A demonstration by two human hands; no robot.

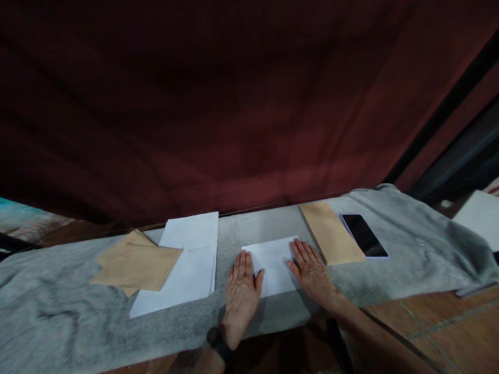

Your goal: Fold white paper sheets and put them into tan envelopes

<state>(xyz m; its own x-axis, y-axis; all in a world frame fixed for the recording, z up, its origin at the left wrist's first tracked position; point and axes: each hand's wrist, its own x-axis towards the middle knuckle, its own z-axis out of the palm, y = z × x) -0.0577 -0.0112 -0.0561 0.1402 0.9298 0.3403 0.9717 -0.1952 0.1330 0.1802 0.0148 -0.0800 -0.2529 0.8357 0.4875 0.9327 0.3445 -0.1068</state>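
Observation:
A white sheet of paper (275, 267), apparently folded, lies flat on the grey cloth in front of me. My left hand (242, 283) rests palm down along its left edge, fingers stretched out and thumb apart. On the right edge lies my right hand (311, 267), also flat with the fingers extended. Neither hand grips anything. Just right of my right hand is a stack of brown envelopes (331, 234). To the left of my left hand sit larger white sheets (195, 265), partly covered by several loose brown envelopes (142, 265).
A phone (365, 236) with a dark screen lies beside the envelope stack at the right. Grey cloth (421, 239) covers the narrow table. Behind it hangs a dark red curtain (249, 130). Tiled floor (440, 322) shows at the lower right.

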